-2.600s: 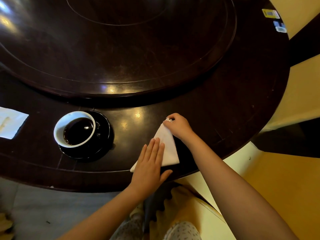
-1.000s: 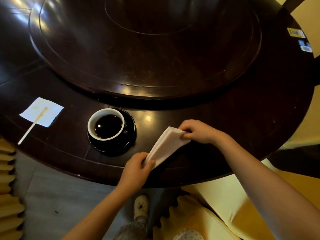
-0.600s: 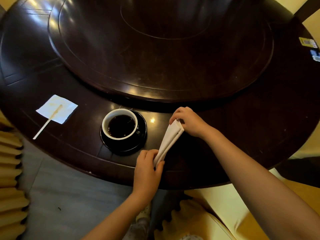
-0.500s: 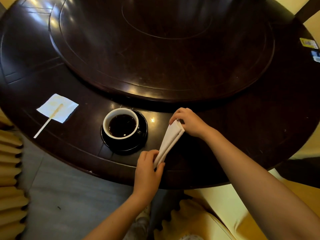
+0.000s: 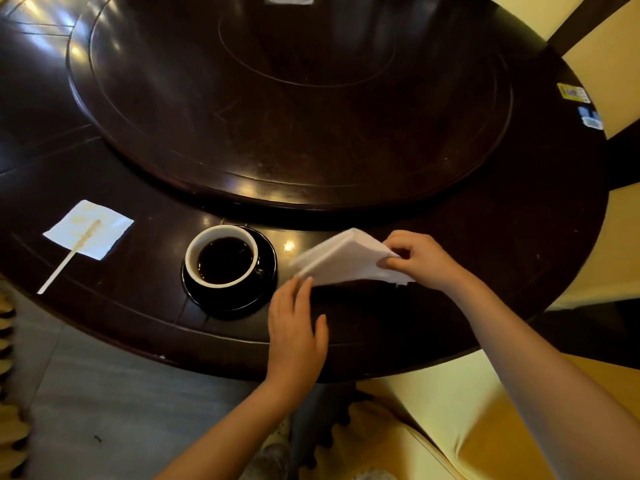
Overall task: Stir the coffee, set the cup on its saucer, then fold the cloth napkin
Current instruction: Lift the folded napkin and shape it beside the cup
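A white cup full of dark coffee stands on its black saucer near the table's front edge. Just right of it the folded white cloth napkin is held a little off the dark wood. My right hand pinches its right corner. My left hand lies flat with fingers spread below the napkin's left end, fingertips touching or almost touching its edge. A wooden stirrer lies across a white paper napkin at the left.
The dark round table carries a large raised turntable in its middle. Stickers sit at the far right rim. A yellow chair seat is below me, and a scalloped yellow chair edge at the left.
The napkin was stretched narrow between both hands; now it has swung flatter and to the right. My left hand has let go of its end and opened beside it. My right hand keeps its grip.
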